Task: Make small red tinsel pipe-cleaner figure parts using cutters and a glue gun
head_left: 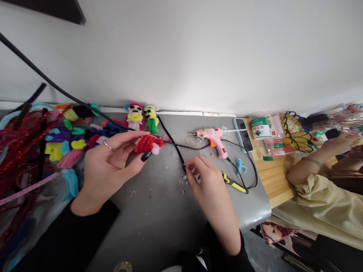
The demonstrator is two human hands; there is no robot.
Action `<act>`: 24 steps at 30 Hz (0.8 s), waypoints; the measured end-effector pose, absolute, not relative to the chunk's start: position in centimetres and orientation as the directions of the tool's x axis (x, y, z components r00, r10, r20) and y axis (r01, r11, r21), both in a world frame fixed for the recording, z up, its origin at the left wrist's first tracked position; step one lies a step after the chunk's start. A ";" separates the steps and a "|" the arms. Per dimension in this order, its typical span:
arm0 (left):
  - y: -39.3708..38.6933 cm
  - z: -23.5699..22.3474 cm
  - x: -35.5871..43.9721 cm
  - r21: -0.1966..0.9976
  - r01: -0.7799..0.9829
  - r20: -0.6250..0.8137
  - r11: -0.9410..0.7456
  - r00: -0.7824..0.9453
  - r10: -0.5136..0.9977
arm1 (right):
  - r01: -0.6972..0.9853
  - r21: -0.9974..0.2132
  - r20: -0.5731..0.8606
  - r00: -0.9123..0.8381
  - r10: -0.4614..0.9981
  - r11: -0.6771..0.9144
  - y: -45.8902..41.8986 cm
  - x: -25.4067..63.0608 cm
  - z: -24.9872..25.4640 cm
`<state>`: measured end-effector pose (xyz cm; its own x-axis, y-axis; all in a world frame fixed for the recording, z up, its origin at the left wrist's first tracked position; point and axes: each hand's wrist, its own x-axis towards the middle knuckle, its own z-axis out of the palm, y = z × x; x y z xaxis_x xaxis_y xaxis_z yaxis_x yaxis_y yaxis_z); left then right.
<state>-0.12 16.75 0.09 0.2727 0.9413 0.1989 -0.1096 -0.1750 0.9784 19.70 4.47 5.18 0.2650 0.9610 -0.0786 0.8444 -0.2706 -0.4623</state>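
Observation:
My left hand [106, 170] pinches a small red and white fuzzy pipe-cleaner piece [149, 144] between thumb and fingers, above the grey work surface. My right hand [208, 185] is closed at the fingertips on the near end of a black pipe cleaner [171, 139], which slants back toward the wall. Behind the hands lies a pink hot glue gun [214, 138] with its cord trailing to the right. Two small pipe-cleaner dolls, one with a pink hood [135, 115] and one in yellow and green [151, 118], rest against the wall.
Colourful pipe cleaners [62, 139] are heaped at the left. A black cable [56, 87] crosses above them. At the right are a yellow-black utility knife [235, 184], a phone [243, 136], a blue clip-like piece [241, 165] and bottles [261, 126]. A co-worker's arm [312, 162] reaches in beyond.

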 end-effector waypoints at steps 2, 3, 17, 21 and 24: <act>16.8 0.4 0.0 0.977 -0.139 0.195 -0.164 0.247 0.949 | 0.852 -0.452 -0.077 0.259 0.963 -0.266 5.0 19.2 4.9; 16.9 0.6 0.1 0.974 -0.159 0.198 -0.163 0.237 0.951 | 0.857 -0.443 -0.074 0.257 0.964 -0.262 5.3 18.9 4.9; 17.1 1.0 0.2 0.951 -0.218 0.261 -0.220 0.178 0.949 | 0.939 -0.280 -0.006 -0.211 0.977 0.201 8.8 15.3 4.8; 17.0 1.0 0.5 0.948 -0.234 0.261 -0.217 0.180 0.948 | 0.933 -0.174 -0.049 -0.327 0.944 0.314 9.1 13.7 3.5; 16.9 1.1 0.6 0.952 -0.237 0.240 -0.195 0.180 0.954 | 0.927 -0.143 -0.024 -0.353 0.935 0.346 9.2 13.1 3.0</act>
<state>0.61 16.92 1.11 0.1803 0.9538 0.2404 -0.2366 -0.1952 0.9518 13.10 9.18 2.98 -0.3528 0.9354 -0.0242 0.9272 0.3460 -0.1432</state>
